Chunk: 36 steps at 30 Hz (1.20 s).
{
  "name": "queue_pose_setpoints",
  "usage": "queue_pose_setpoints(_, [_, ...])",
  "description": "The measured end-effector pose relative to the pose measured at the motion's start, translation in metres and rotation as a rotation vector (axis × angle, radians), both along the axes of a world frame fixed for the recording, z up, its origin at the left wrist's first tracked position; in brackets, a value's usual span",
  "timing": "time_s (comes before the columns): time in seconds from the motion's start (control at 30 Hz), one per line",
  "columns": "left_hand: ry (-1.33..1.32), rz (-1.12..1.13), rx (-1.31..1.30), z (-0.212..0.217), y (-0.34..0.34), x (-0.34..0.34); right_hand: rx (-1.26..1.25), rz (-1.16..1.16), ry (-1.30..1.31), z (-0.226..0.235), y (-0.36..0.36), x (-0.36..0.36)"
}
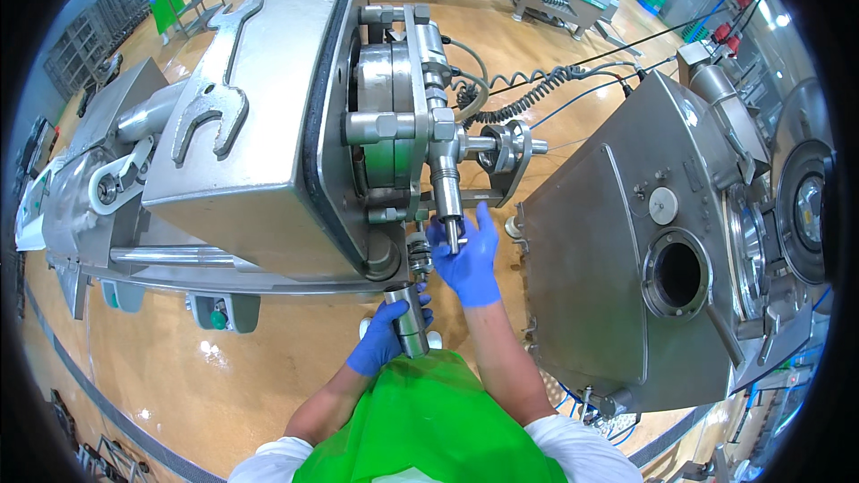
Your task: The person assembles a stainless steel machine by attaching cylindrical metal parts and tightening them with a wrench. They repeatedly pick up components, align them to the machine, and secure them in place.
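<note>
My left hand point(380, 337), in a blue glove, is closed around a shiny metal sleeve point(410, 324), a short cylinder held upright with a slight tilt in front of my green apron. My right hand point(472, 261), also gloved in blue, is palm up under the lower end of the machine's vertical fitting point(444, 165). Its fingers curl round a thin metal rod point(454, 234) that sticks down from that fitting, while the thumb stands apart. Part of those fingers is hidden behind the rod.
A large open-ended wrench point(215, 94) lies on the steel machine housing point(242, 170) at the left. Close on my right stands a steel cabinet point(591, 259) with a round port point(677, 273). Coiled cables point(528, 94) run behind the fitting. A person in a green apron point(164, 2) stands far left.
</note>
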<state>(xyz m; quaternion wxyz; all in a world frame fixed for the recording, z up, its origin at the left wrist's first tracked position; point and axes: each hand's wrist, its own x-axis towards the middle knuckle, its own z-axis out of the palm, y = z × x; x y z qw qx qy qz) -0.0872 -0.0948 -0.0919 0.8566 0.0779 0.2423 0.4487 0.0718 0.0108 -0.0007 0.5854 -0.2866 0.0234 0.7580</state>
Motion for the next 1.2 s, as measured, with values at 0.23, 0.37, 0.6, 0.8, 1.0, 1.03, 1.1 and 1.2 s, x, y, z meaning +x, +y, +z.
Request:
queue_pose_setpoints(0.23, [0.119,0.084,-0.002,0.007,-0.009,-0.014,-0.027,-0.024,-0.211,0.017,0.015,-0.005])
queue_pose_setpoints(0.37, [0.138,0.129,-0.006,-0.001,-0.008,-0.020,0.088,0.081,-0.650,-0.002,-0.034,0.001])
queue_pose_setpoints(0.6, [0.106,0.095,-0.067,0.010,0.003,-0.001,0.113,0.111,-0.505,-0.001,-0.030,-0.016])
queue_pose_setpoints(0.8, [0.145,-0.025,-0.086,-0.008,-0.003,0.012,0.188,0.160,0.170,-0.010,-0.025,-0.017])
queue_pose_setpoints(1.0, [0.093,0.030,-0.050,0.003,-0.001,0.023,0.247,0.337,-0.248,-0.014,-0.024,0.010])
queue_pose_setpoints(1.03, [0.077,0.056,-0.024,0.007,0.000,0.023,0.301,0.316,-0.519,-0.011,-0.030,0.017])
queue_pose_setpoints(1.1, [0.085,0.100,0.024,0.016,0.006,0.026,0.405,0.278,-1.072,-0.009,-0.049,0.025])
queue_pose_setpoints(1.2, [0.136,0.108,0.141,0.035,0.013,0.031,0.402,0.595,-1.085,-0.019,-0.087,0.043])
